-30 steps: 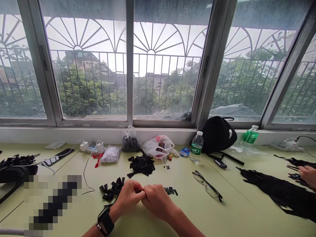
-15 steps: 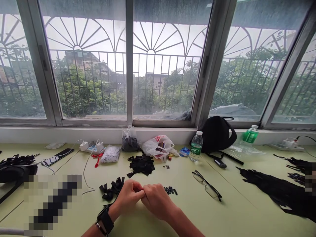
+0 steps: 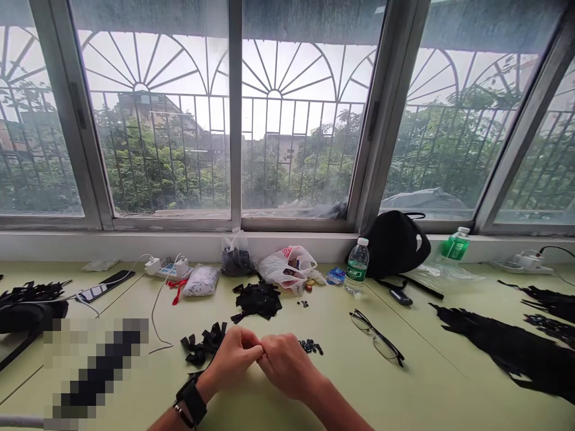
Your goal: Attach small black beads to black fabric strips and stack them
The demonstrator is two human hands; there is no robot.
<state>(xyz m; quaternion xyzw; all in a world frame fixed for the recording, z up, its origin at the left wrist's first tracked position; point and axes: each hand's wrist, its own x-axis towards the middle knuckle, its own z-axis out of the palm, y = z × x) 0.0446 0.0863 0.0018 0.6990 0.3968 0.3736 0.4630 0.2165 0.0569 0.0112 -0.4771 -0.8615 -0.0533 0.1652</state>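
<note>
Here's the wide view: a tall window with a fan-patterned iron grille [image 3: 162,120] runs the full width, green trees and buildings beyond it. Below, a long pale green desk [image 3: 341,389] carries everything, laid out in a line along the sill. Far right sits a long spread of black fringed fabric [image 3: 507,353], kept flat and out of the working space. Against the sill, a black bag [image 3: 395,245] and a water bottle [image 3: 357,266] stand clear, with a power strip [image 3: 168,271] off to the left. Now to the middle: a pile of black scraps [image 3: 256,301] lies within easy reach, and a pair of glasses [image 3: 377,338] is set aside to the right. And right in front, the left hand [image 3: 231,359] and right hand [image 3: 287,366] meet, each grip closed, fingertips pressed together; whatever they pinch is hidden. Black strips [image 3: 202,344] lie just beside the left hand, and small black beads [image 3: 309,346] just beside the right.
</note>
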